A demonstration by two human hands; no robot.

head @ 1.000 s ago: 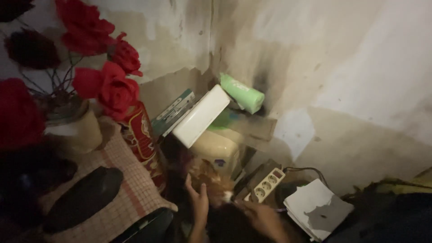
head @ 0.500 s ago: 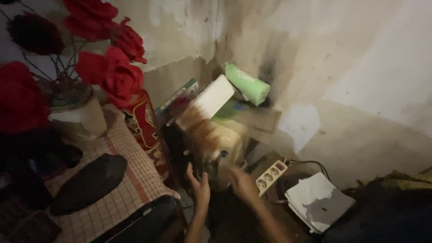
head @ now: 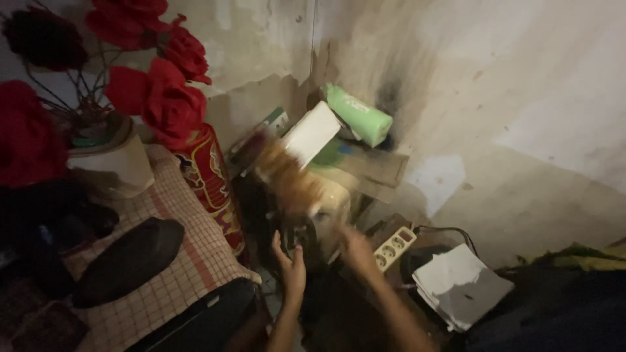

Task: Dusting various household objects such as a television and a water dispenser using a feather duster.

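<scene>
Cream box (head: 326,202): my right hand (head: 355,248) grips a blurred brush (head: 287,173); my left hand (head: 290,267), open, steadies nearby.

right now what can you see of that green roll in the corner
The green roll is a light green cylinder, seemingly soft plastic or paper wrap, with faint pale markings on its side. It lies tilted, its upper end toward the wall corner and its lower, rounded end pointing right. It sits on top of the pile of clutter, just behind and right of the white flat box, whose edge looks to reach it. The dark-stained wall is behind it. Neither hand is near it.
</scene>
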